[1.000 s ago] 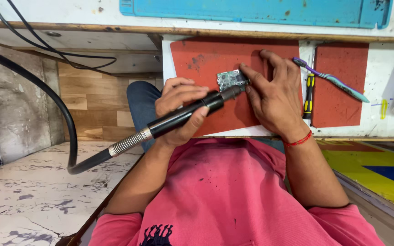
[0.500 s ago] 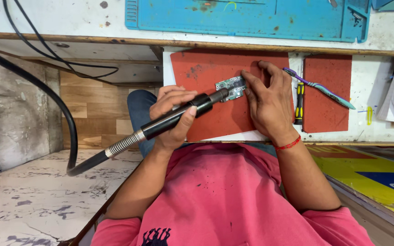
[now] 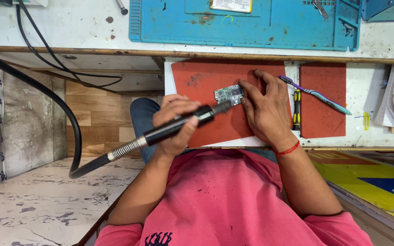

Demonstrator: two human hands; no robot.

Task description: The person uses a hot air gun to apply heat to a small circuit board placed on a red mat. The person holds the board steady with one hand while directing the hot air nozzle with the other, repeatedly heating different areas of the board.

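I see the board [image 3: 229,94], a small green rectangle, lying flat on the red mat [image 3: 215,125] near its upper middle, long axis running left to right with a slight tilt. My right hand [image 3: 264,109] is the nearer one: its fingertips press the board's right end, holding it down. The tool [image 3: 178,126] comes in from the lower left, its long axis slanting up and right, tip pointing at the board's lower edge and touching or just beside it; I cannot tell which. My left hand [image 3: 175,124] has its grip wrapped tight round the tool's black barrel. A black hose [image 3: 46,98] trails off left. A toothbrush [image 3: 315,94] lies on the bench right of the mat.
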